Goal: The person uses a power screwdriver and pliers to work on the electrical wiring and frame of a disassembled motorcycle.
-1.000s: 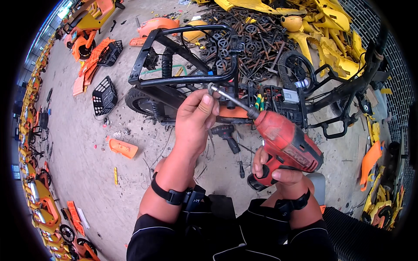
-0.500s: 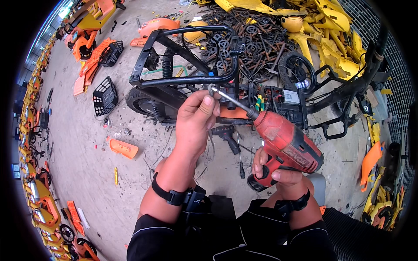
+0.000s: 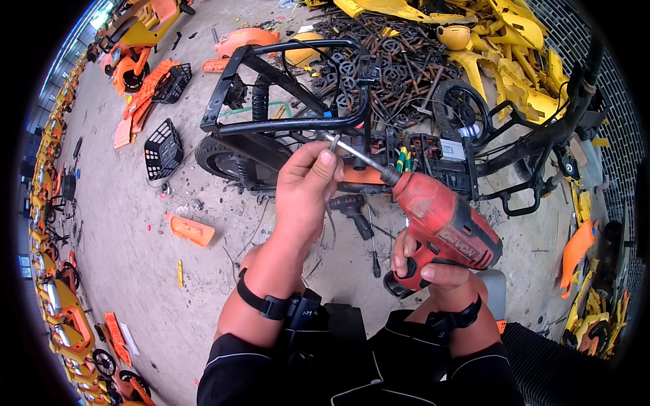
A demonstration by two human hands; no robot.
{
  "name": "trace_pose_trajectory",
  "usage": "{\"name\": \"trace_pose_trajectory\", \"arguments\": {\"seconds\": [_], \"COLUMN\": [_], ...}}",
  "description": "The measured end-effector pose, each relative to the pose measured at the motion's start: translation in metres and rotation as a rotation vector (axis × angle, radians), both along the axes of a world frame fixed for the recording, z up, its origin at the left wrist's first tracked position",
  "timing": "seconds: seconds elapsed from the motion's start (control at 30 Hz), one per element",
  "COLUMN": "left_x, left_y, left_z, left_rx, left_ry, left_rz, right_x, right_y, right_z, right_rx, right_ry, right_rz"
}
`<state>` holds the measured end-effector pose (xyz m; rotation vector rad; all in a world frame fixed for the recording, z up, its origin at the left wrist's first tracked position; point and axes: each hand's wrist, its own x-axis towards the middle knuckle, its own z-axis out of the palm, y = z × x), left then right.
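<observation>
My right hand (image 3: 439, 267) is wrapped around the grip of a red cordless power driver (image 3: 443, 215). Its long silver bit (image 3: 359, 155) points up and to the left. At the bit's far end, the thumb and fingers of my left hand (image 3: 308, 172) pinch a small grey metal ring (image 3: 334, 143), which appears to sit around the bit just behind its tip. Beyond both hands lies the stripped black scooter frame (image 3: 291, 126) with wheels, a spring and exposed wiring. Green-and-yellow handled tools (image 3: 404, 160) rest on its middle.
A black drill (image 3: 352, 211) and a screwdriver (image 3: 375, 260) lie on the floor before the frame. Rusty metal parts (image 3: 386, 68) and yellow panels (image 3: 521, 40) are heaped behind it. Leftward are a black basket (image 3: 163, 150) and an orange panel (image 3: 191, 231).
The ring in my left hand has shifted slightly along the bit toward the driver, and the bit's tip now shows past it. The driver has barely moved.
</observation>
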<state>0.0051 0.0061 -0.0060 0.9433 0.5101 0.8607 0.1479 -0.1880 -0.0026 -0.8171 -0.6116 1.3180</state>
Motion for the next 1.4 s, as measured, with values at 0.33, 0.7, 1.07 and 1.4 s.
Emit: {"name": "trace_pose_trajectory", "arguments": {"seconds": [0.33, 0.7, 1.07, 1.4], "left_x": [0.001, -0.001, 0.018, 0.004], "left_y": [0.005, 0.006, -0.005, -0.015], "left_z": [-0.001, -0.004, -0.001, 0.016], "left_rx": [-0.040, -0.038, -0.007, -0.106], "left_ry": [-0.022, -0.004, 0.087, -0.168], "left_rz": [0.058, -0.034, 0.073, -0.115], "right_x": [0.000, 0.027, 0.019, 0.016], "right_y": [-0.003, 0.005, 0.007, 0.002], "right_z": [0.001, 0.005, -0.011, -0.016], "right_rx": [-0.012, 0.240, 0.098, 0.073], "right_ry": [-0.006, 0.283, 0.295, 0.188], "right_rz": [-0.032, -0.004, 0.075, 0.151]}}
